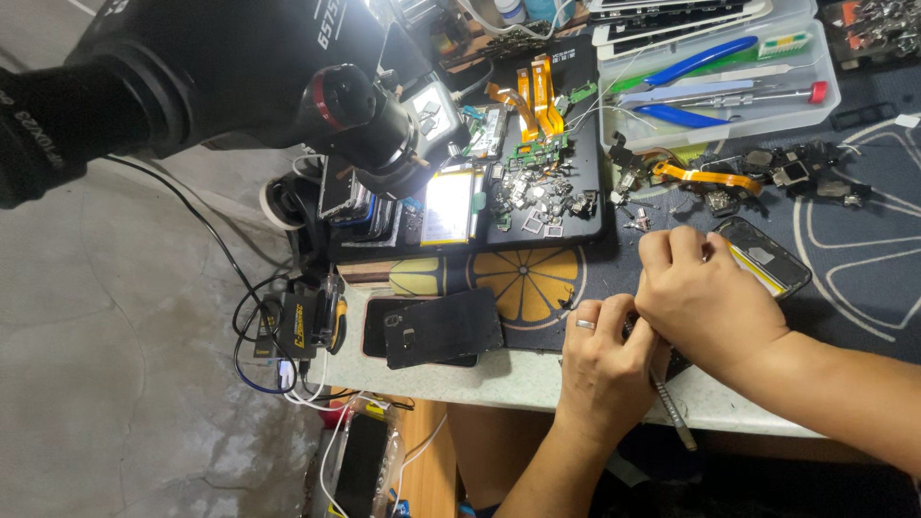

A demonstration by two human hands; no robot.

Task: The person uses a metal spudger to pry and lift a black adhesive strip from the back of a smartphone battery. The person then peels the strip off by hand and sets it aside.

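**Two hands work over an opened phone at the bench edge**

A black microscope fills the ten o'clock part of the view, its lit ring over a black tray strewn with small phone parts. At one o'clock sits a clear plastic box holding blue-handled pliers. Near the centre a black phone back cover lies on the citrus-patterned mat. At four o'clock the right hand is curled, fingers pressed down on the opened phone, which lies just beyond it. Touching it, at five o'clock, the ringed left hand is closed around a slim metal tool, the handle slanting toward the table edge.
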